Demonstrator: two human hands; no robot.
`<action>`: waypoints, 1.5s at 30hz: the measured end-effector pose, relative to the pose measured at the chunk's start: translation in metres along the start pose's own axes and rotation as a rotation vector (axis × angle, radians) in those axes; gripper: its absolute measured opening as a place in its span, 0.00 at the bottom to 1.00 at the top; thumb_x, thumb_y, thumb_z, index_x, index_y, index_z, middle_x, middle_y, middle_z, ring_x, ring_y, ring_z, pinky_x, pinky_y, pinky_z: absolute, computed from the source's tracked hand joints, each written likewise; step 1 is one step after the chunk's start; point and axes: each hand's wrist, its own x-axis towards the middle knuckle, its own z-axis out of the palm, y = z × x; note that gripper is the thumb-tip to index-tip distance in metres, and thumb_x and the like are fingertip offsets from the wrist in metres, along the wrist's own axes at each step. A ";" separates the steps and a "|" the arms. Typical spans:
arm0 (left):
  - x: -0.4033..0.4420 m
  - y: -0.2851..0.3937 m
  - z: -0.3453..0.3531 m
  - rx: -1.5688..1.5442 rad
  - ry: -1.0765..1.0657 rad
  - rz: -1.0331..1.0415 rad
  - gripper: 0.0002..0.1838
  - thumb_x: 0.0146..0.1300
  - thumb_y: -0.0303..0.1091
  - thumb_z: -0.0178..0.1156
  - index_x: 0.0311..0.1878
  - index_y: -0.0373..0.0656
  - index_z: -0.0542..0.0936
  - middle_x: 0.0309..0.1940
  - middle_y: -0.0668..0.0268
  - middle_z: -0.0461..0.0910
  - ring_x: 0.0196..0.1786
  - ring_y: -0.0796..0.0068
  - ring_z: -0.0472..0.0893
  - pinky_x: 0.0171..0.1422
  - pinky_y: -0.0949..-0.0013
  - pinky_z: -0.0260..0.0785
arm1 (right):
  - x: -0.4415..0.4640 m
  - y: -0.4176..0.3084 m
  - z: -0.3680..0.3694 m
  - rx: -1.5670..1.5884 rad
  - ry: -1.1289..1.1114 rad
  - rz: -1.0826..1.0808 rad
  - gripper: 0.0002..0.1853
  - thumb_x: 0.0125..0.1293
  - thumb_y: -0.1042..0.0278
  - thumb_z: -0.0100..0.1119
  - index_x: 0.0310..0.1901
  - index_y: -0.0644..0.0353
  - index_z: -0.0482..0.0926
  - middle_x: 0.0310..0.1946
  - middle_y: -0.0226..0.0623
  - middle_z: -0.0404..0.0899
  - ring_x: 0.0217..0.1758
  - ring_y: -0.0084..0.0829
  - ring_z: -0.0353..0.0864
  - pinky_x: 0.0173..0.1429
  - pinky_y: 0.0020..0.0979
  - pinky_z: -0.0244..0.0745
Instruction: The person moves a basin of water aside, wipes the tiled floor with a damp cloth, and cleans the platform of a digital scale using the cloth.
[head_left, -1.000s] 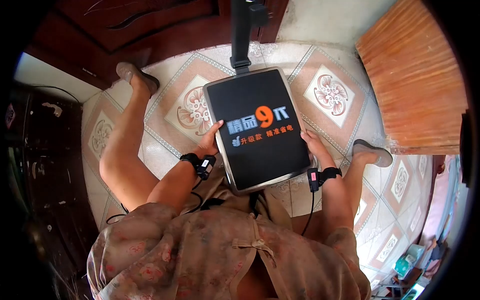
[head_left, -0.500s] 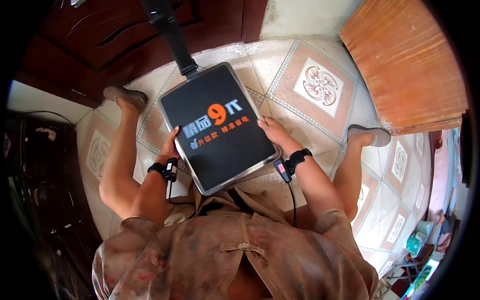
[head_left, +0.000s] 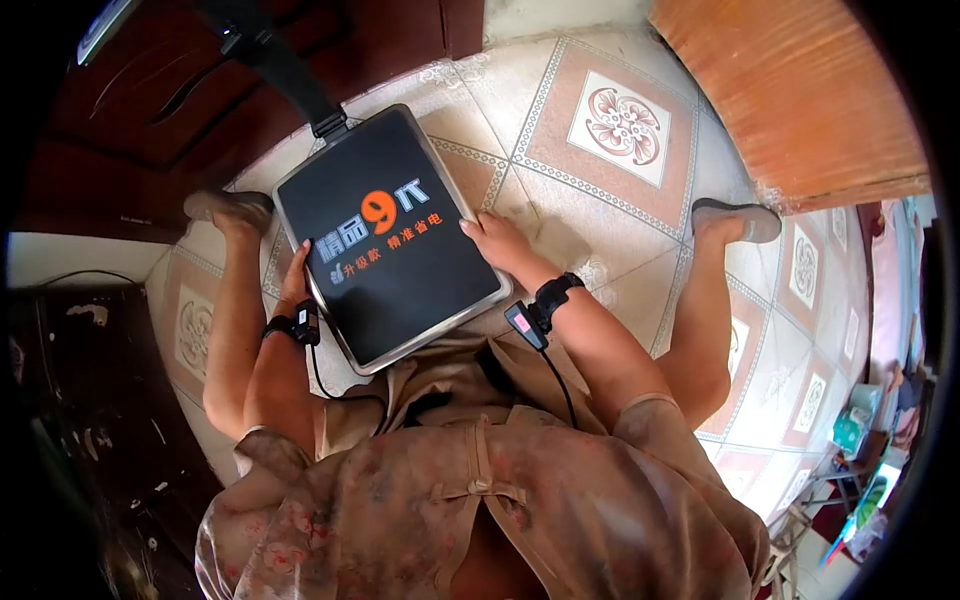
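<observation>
A platform scale (head_left: 395,290) with a black top, a silvery rim and an orange "9" among printed characters is tilted in front of my lap. From its far edge a black pole (head_left: 285,80) runs to the upper left, where part of a display head (head_left: 107,28) shows. My left hand (head_left: 293,275) is closed on the left rim, thumb on top. On the opposite side my right hand (head_left: 498,243) grips the right rim, its thumb lying over the edge. The fingers under the plate are hidden on both sides.
Patterned tiles (head_left: 625,125) cover the floor. A dark red door (head_left: 330,60) stands ahead, a wooden panel (head_left: 790,100) at the upper right, and a dark cabinet (head_left: 90,370) at the left. My feet are spread either side. Assorted items (head_left: 855,425) lie at the far right.
The scale and both hands have shifted left and slightly up in the view, still together. The pole leans further left, and more of the display head shows at the top left.
</observation>
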 end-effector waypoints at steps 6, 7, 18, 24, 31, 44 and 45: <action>-0.004 0.008 -0.003 0.042 -0.022 -0.015 0.32 0.65 0.57 0.66 0.62 0.42 0.77 0.53 0.59 0.83 0.53 0.63 0.83 0.59 0.59 0.77 | -0.004 0.038 -0.024 0.277 0.148 0.063 0.19 0.72 0.52 0.56 0.55 0.55 0.83 0.46 0.49 0.85 0.51 0.45 0.84 0.59 0.42 0.76; -0.004 0.011 -0.004 0.041 -0.014 -0.026 0.32 0.65 0.57 0.65 0.62 0.42 0.77 0.54 0.58 0.83 0.53 0.63 0.83 0.60 0.59 0.77 | 0.001 0.061 -0.026 0.338 0.179 0.052 0.17 0.70 0.56 0.59 0.55 0.55 0.82 0.45 0.47 0.86 0.50 0.42 0.85 0.58 0.39 0.76; 0.041 0.037 -0.079 0.265 0.320 0.135 0.26 0.65 0.49 0.65 0.58 0.41 0.78 0.34 0.66 0.80 0.35 0.68 0.80 0.33 0.62 0.77 | -0.023 0.083 -0.204 0.301 0.335 -0.139 0.15 0.71 0.66 0.58 0.56 0.60 0.82 0.50 0.39 0.87 0.53 0.32 0.84 0.60 0.30 0.75; -0.014 0.132 -0.038 2.445 0.138 0.608 0.18 0.60 0.40 0.63 0.52 0.44 0.83 0.43 0.57 0.85 0.46 0.60 0.85 0.49 0.62 0.79 | -0.080 0.104 -0.264 0.231 0.435 -0.203 0.16 0.72 0.66 0.59 0.59 0.61 0.81 0.51 0.38 0.86 0.55 0.29 0.82 0.62 0.29 0.74; -0.031 0.200 -0.026 0.460 0.314 0.152 0.25 0.76 0.34 0.51 0.74 0.46 0.66 0.73 0.65 0.65 0.73 0.62 0.68 0.72 0.54 0.66 | -0.180 0.254 -0.301 0.209 0.612 0.119 0.18 0.71 0.69 0.59 0.61 0.61 0.78 0.54 0.38 0.83 0.56 0.28 0.80 0.61 0.26 0.73; -0.051 0.002 0.258 1.406 -0.356 0.723 0.27 0.66 0.41 0.66 0.65 0.42 0.76 0.65 0.55 0.77 0.65 0.57 0.78 0.64 0.59 0.72 | -0.037 0.112 -0.124 -0.378 0.099 0.098 0.41 0.64 0.55 0.67 0.76 0.25 0.58 0.80 0.38 0.51 0.81 0.44 0.53 0.76 0.56 0.58; -0.054 -0.011 0.265 1.456 -0.371 0.792 0.28 0.65 0.42 0.66 0.67 0.43 0.75 0.66 0.54 0.75 0.67 0.54 0.76 0.67 0.57 0.70 | -0.028 0.117 -0.121 -0.378 0.097 0.103 0.40 0.65 0.54 0.66 0.76 0.25 0.59 0.80 0.37 0.50 0.81 0.43 0.53 0.76 0.58 0.59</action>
